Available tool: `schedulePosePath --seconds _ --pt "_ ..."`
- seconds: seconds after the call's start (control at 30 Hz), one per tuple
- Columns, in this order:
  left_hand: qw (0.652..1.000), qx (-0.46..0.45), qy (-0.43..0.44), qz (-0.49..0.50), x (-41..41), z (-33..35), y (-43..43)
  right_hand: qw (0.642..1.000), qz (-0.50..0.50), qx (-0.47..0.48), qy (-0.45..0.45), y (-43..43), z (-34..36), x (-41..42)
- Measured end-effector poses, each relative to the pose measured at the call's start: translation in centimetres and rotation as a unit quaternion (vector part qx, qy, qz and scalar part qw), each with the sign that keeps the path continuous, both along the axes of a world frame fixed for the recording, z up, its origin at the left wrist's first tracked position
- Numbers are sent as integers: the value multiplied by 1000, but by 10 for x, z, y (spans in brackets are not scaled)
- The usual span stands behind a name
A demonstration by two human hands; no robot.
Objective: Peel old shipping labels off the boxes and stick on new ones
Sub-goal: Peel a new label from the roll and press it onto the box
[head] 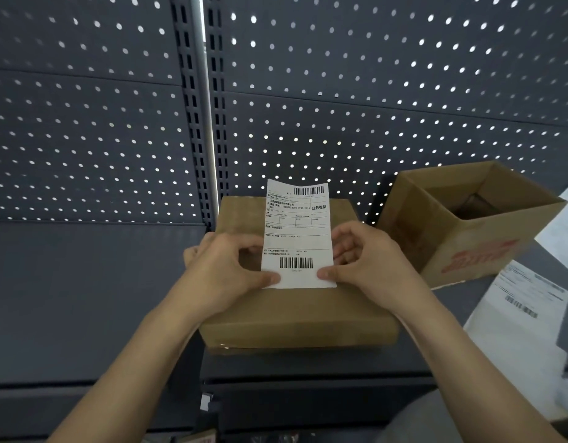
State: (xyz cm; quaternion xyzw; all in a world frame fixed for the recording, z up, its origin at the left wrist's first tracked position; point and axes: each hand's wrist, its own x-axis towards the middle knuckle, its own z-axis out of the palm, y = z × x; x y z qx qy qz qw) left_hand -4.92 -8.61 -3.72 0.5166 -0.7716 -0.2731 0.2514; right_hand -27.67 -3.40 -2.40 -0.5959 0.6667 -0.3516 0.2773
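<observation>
Left hand (234, 266) and right hand (369, 263) each pinch a lower corner of the white printed shipping label (298, 235) over the closed brown cardboard box (295, 308); uneven lowering risks wrinkles or skew.

The left hand (231, 270) and right hand (369, 266) pinch the lower corners of a white shipping label (297, 235) over a closed cardboard box (295, 311) on a dark shelf (84, 298). An open box (468, 238) stands to the right, near loose label sheets (525, 314).

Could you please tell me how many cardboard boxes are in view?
2: a closed brown cardboard box under both hands at centre, and an open brown cardboard box with red print to its right. Others may sit outside the frame.
</observation>
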Motion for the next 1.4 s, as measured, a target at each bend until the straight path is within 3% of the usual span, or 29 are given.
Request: schedulePosePath --seconds 0.2,0.37,0.6,0.87,1.0,1.13,1.27,1.4 --pt "1000 -5 -9 2 -1 -4 -1 999 -16 4 47 4 1 5" --pt "998 -40 -35 20 1 -5 1 989 -25 11 143 5 2 2" --pt "992 -91 -91 8 -13 -8 4 986 37 16 164 2 0 11" --pt "991 -42 -122 -31 6 -7 -6 982 26 22 185 0 -1 -12" --pt "982 -92 -147 -78 1 -10 -9 957 107 -31 269 -6 -7 -9" --pt "983 -66 -116 -126 -13 -13 -18 928 184 -38 323 -20 -10 0" --pt "981 -49 -144 -123 -19 -12 -31 918 188 13 350 -36 -6 -1" --pt "964 -79 -233 -102 -24 -9 -39 908 175 51 377 -51 -7 -4"
